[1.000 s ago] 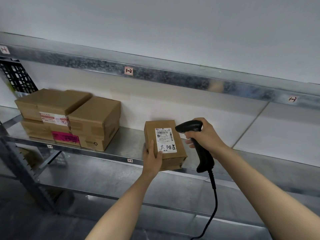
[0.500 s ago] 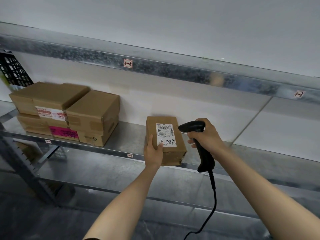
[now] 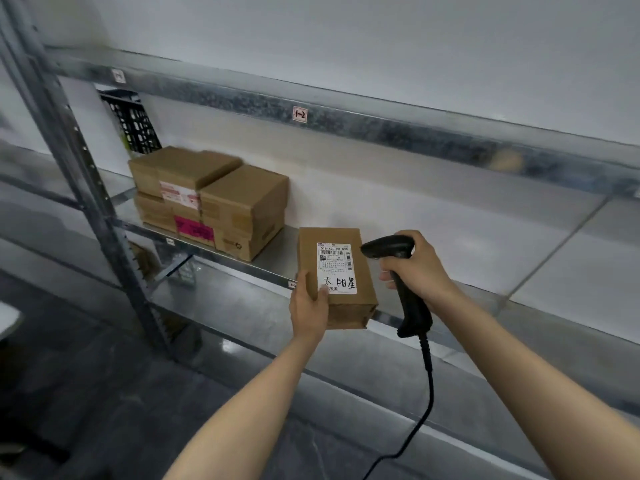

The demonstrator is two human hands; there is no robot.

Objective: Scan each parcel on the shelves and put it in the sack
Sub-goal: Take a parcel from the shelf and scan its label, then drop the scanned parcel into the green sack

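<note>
Where the grey steel upright [image 3: 86,188] stands at far left, a black plastic crate [image 3: 133,128] shows just behind it. Next right is a stack of brown cartons [image 3: 214,202], two layers, on the middle shelf [image 3: 277,261] against the white wall. One carton has a white-red label, and one below it has a pink label. A tag reading "1-2" [image 3: 300,115] sits on the beam above.

At centre the left hand [image 3: 309,308] grips the parcel [image 3: 341,306] at its lower left corner. The thumb lies on the top face touching the white shipping label [image 3: 336,268], and the fingers are hidden under the box. The parcel is a small brown carton, label up, at the shelf's front edge; cannot tell if it rests on the shelf.

Just right is a black handheld scanner [image 3: 410,292], its head pointing left at the label, close to the parcel's upper right edge. The right hand [image 3: 420,268] is wrapped round the scanner handle. A black cable [image 3: 428,386] hangs from the handle base, down out of frame.
</note>
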